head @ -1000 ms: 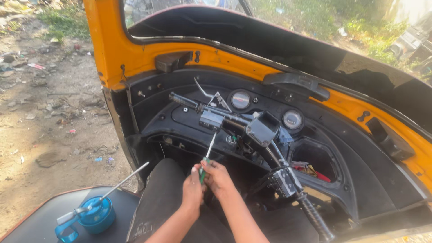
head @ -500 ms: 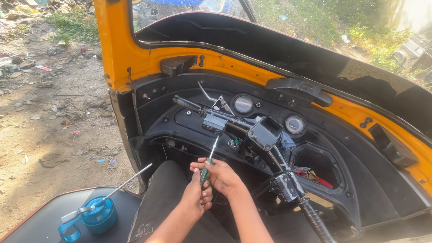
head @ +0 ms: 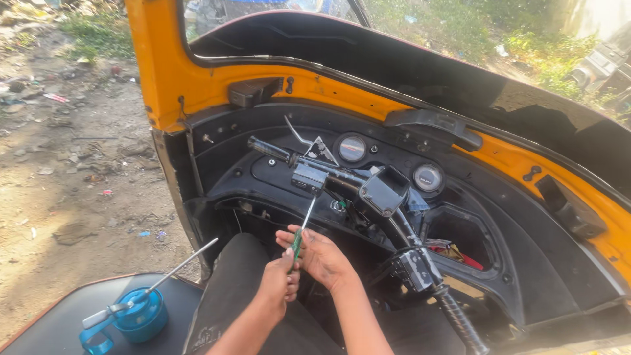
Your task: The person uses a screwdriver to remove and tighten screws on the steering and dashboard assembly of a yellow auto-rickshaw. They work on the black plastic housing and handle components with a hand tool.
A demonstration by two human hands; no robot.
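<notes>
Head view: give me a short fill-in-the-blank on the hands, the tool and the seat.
1. Both hands, left hand and right hand, grip the green-handled ____ whose tip points up at the switch housing on the handlebar.
2. The vehicle's body frame is painted ____.
3. The oil can on the black seat is ____ in colour.
4. The two round gauges sit in the ____ dashboard.

Missing words: screwdriver; orange; blue; black
</notes>
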